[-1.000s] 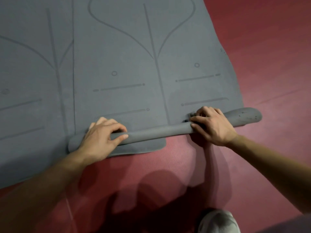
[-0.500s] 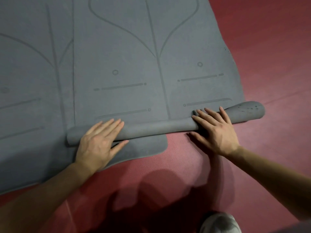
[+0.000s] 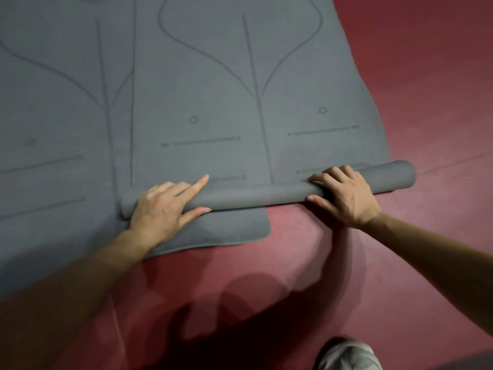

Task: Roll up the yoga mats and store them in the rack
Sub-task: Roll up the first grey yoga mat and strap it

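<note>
A grey yoga mat (image 3: 226,89) with printed alignment lines lies flat ahead of me, its near end wound into a thin roll (image 3: 253,194) running left to right. My left hand (image 3: 162,209) sits on the roll's left part, fingers curled over the top, index finger straight, thumb on the near side. My right hand (image 3: 344,198) grips the roll near its right end, fingers over the far side and thumb underneath in front. The roll's right end sticks out past my right hand.
A second grey mat (image 3: 53,116) lies flat on the left, partly under the first; its rounded corner (image 3: 248,225) shows below the roll. Red flooring (image 3: 400,263) surrounds the mats. A light shoe (image 3: 346,356) is at the bottom edge. No rack in view.
Both hands went from gripping to flat palms pushing the roll forward, and now curl round it again. The roll is thicker and has moved farther up the mat.
</note>
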Demonstrator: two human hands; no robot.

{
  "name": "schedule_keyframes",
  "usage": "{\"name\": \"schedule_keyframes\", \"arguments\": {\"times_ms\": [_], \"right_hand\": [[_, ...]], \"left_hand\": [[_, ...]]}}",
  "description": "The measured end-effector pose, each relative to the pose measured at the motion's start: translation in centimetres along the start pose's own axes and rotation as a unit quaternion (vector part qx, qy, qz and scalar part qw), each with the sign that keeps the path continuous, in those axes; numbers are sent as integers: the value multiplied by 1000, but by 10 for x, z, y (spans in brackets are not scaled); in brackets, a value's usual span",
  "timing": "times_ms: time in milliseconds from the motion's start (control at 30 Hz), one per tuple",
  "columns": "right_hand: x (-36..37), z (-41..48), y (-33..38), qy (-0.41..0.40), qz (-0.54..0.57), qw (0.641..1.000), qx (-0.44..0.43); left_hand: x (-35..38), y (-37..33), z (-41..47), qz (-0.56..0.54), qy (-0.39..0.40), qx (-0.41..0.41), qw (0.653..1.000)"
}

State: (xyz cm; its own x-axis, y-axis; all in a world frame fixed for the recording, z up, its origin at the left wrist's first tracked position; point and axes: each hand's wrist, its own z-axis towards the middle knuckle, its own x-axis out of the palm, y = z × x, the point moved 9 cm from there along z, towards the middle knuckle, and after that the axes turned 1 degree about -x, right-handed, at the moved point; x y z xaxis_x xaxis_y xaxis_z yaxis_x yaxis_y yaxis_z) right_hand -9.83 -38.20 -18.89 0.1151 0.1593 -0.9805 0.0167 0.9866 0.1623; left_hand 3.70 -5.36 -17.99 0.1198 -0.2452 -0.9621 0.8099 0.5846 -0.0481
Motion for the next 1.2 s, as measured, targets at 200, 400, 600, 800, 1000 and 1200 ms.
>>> {"name": "schedule_keyframes", "arguments": {"times_ms": [200,400,600,800,1000,1200], "right_hand": [[-4,-8,1,-5,-16,1000,8],[-8,-38,18,-10,-5,1000,-20],[-13,-32,10,-73,-3,996,51],[-10,-35,11,-100,-30,987,122],[-6,-26,8,-37,-47,997,41],[-3,3,-6,-8,-74,996,55]], "left_hand": [[-11,-9,0,18,-44,23,999],[-21,-19,-32,-15,-43,24,999],[-6,-2,-26,-45,46,-65,996],[-7,8,-14,-87,43,-63,993],[-11,13,-4,-15,19,-80,996],[-14,10,-16,-55,-22,-136,989]]}}
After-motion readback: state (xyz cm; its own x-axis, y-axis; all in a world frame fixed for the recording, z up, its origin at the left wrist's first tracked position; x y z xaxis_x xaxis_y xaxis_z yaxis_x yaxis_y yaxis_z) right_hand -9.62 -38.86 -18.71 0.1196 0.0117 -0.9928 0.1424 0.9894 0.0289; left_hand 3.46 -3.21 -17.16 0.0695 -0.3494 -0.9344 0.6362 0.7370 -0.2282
